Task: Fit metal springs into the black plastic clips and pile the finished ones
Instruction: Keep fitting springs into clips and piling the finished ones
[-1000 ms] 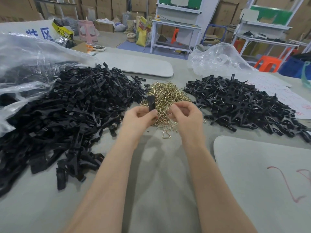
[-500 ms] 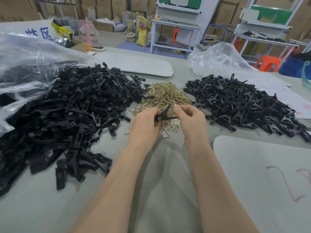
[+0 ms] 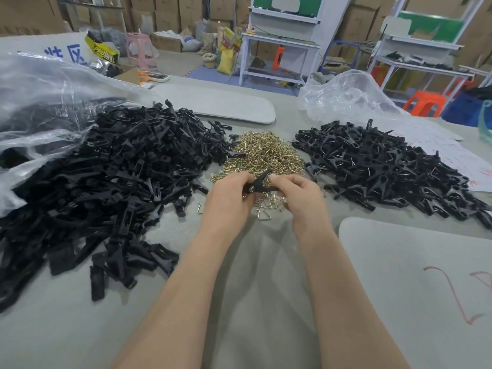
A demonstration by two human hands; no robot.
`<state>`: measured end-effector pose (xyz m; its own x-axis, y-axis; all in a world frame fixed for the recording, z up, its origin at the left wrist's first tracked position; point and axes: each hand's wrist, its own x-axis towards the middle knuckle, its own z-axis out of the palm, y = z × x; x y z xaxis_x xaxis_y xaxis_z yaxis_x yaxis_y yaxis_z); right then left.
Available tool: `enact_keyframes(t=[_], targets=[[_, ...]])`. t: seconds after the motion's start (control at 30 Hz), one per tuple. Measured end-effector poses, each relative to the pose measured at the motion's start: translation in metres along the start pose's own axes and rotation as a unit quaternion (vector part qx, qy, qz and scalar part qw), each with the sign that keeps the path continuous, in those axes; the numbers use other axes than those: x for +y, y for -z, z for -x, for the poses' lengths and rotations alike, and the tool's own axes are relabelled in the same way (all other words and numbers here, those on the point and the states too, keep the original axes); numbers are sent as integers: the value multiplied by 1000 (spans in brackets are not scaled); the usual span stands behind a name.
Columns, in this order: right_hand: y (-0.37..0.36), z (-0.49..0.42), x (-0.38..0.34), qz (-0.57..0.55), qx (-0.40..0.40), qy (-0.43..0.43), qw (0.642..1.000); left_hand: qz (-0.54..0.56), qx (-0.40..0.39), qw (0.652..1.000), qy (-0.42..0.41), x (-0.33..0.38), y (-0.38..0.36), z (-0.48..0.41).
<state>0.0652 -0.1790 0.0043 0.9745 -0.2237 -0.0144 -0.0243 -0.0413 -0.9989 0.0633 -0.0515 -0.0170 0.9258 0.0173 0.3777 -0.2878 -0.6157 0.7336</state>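
Note:
Both hands hold one black plastic clip (image 3: 259,182) just above the near edge of the heap of brass-coloured metal springs (image 3: 262,155). My left hand (image 3: 230,198) grips the clip's left end and my right hand (image 3: 298,194) pinches its right end. Whether a spring sits in this clip is hidden by my fingers. A big heap of black clip parts (image 3: 106,177) lies on the left. The pile of finished clips (image 3: 386,166), with metal showing in them, lies on the right.
Loose springs (image 3: 263,215) lie by my hands. A clear plastic bag (image 3: 40,102) covers the left heap's far side; another bag (image 3: 346,97) lies behind the right pile. Grey boards lie at the back (image 3: 218,105) and near right (image 3: 412,275). Marked paper (image 3: 452,153) is far right.
The clip has turned from upright in my left hand to lying across between both hands. Both hands have dropped slightly toward me, off the spring heap.

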Motion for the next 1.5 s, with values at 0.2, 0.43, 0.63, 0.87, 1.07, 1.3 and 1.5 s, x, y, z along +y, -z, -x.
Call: enact_keyframes(t=[0.2, 0.43, 0.63, 0.87, 1.07, 1.3, 1.5], targets=[[27, -5, -7, -161, -196, -175, 951, 99, -65, 993, -14, 5, 14, 1], [35, -3, -1, -207, -327, -172, 906, 63, -77, 990, -96, 12, 22, 3], [38, -4, 5, -176, -336, -195, 905, 64, -84, 987, -122, 19, 27, 4], [38, -7, 10, -182, -401, -156, 884, 63, -98, 984, -138, 22, 26, 5], [30, -9, 17, -213, -369, -143, 893, 73, -89, 981, -159, 19, 22, 3], [26, -7, 20, -229, -341, -138, 901, 89, -80, 976, -183, 18, 20, 2], [23, -5, 19, -218, -339, -132, 906, 85, -81, 975, -189, 17, 19, 2]])
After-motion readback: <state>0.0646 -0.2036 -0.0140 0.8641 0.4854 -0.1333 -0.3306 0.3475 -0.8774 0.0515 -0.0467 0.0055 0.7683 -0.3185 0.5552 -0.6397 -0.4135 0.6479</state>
